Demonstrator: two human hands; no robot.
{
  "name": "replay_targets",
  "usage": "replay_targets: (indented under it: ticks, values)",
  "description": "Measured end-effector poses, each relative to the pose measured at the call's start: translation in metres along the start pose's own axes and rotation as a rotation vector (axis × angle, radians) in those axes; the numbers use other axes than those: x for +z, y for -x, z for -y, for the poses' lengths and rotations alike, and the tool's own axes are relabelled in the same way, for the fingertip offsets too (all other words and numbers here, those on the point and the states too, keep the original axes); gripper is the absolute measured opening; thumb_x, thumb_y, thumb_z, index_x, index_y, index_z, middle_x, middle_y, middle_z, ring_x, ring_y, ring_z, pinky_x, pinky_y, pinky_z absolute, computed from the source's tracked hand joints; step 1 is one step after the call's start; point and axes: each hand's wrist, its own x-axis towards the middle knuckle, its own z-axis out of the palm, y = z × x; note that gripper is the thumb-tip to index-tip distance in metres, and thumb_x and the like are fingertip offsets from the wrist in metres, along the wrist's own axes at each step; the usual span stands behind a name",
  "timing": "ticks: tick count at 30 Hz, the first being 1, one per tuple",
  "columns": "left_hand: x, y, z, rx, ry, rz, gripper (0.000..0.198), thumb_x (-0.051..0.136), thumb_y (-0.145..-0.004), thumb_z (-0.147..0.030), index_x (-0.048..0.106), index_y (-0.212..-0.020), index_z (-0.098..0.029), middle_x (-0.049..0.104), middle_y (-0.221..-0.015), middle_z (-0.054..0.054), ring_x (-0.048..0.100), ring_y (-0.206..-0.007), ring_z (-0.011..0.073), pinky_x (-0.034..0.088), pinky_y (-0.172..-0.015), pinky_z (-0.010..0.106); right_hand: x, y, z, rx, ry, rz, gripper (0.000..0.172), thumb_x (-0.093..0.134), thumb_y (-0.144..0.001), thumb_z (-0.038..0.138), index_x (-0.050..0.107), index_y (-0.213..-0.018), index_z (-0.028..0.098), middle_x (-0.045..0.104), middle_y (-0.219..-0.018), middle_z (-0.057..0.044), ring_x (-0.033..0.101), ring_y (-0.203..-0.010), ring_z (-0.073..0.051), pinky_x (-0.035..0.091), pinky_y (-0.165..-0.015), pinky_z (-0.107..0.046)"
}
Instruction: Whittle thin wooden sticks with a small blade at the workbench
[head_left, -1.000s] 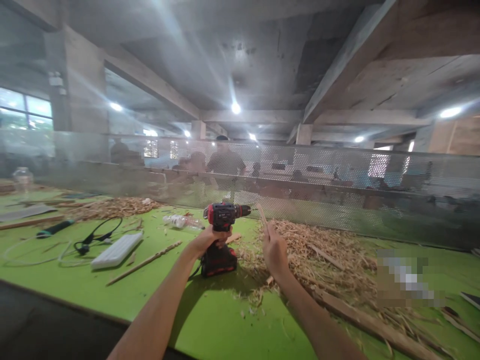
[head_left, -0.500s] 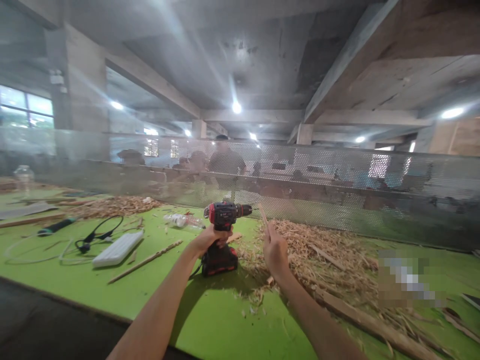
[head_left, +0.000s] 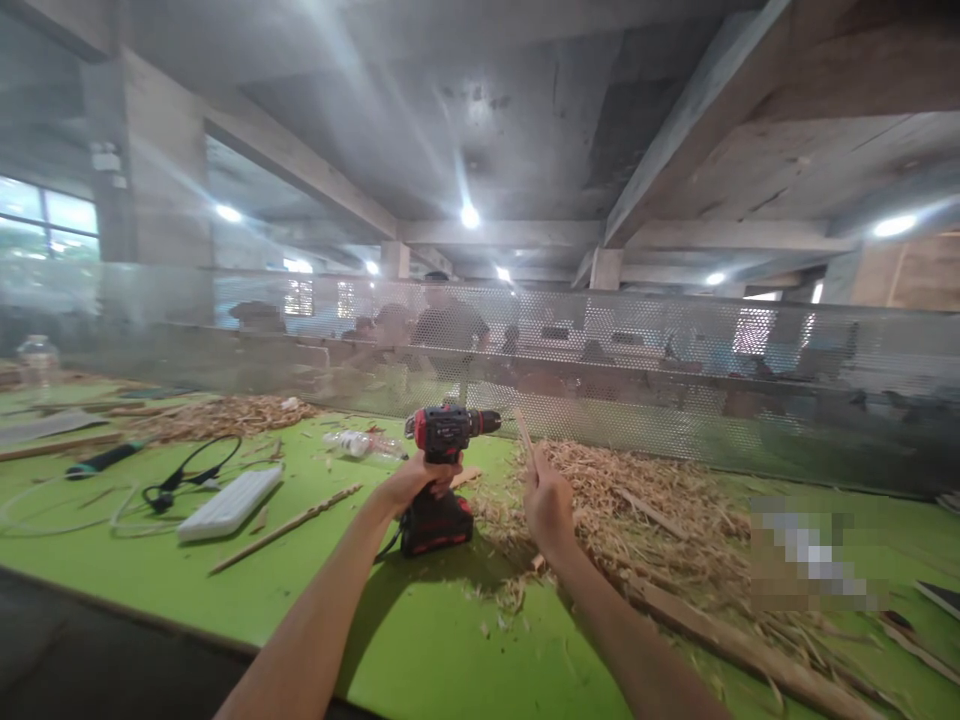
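Note:
My left hand point(head_left: 415, 478) is wrapped round the grip of a red and black cordless drill point(head_left: 442, 434), which stands on its battery on the green table point(head_left: 247, 590) with the chuck pointing right. My right hand point(head_left: 548, 503) is closed on a thin wooden stick point(head_left: 523, 433), held upright just right of the drill's chuck. The drill tip and the stick are close together; I cannot tell if they touch.
A heap of wood shavings point(head_left: 660, 520) and slats lies right of my hands. To the left lie a white power strip point(head_left: 231, 504), black cables point(head_left: 187, 475), a long stick point(head_left: 289, 525) and a plastic bottle point(head_left: 364, 444). A perforated metal screen point(head_left: 675, 390) runs behind the table, people beyond it.

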Motion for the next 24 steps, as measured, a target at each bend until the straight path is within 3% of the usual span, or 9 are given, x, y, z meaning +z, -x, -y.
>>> replay_targets:
  ticks: [7, 17, 24]
  values:
    - [-0.0029, -0.0013, 0.0036, -0.018, 0.014, 0.011, 0.032, 0.080, -0.064, -0.035, 0.060, -0.080, -0.016, 0.044, -0.055, -0.007, 0.034, -0.046, 0.0061, 0.031, -0.047, 0.022, 0.0009, 0.0013, 0.0021, 0.024, 0.009, 0.021, 0.058, 0.025, -0.107, 0.031, 0.079, -0.104, 0.008, 0.069, -0.067, -0.014, 0.059, -0.057, -0.021, 0.033, -0.056, -0.029]
    - [-0.0049, -0.0012, 0.0065, -0.004, 0.021, 0.003, 0.032, 0.081, -0.066, -0.033, 0.062, -0.085, -0.015, 0.044, -0.056, -0.007, 0.037, -0.046, 0.0066, 0.033, -0.048, 0.022, 0.0040, 0.0032, 0.0012, 0.025, -0.009, 0.008, 0.054, 0.028, -0.106, 0.029, 0.078, -0.110, 0.008, 0.070, -0.072, -0.014, 0.060, -0.059, -0.022, 0.035, -0.057, -0.028]
    - [-0.0027, -0.0004, 0.0036, -0.012, 0.020, -0.009, 0.033, 0.079, -0.063, -0.030, 0.063, -0.087, -0.015, 0.045, -0.058, -0.007, 0.036, -0.047, 0.0063, 0.034, -0.048, 0.022, 0.0054, 0.0036, 0.0001, 0.034, -0.011, 0.008, 0.054, 0.028, -0.105, 0.027, 0.075, -0.124, 0.008, 0.072, -0.075, -0.015, 0.062, -0.061, -0.023, 0.038, -0.057, -0.029]
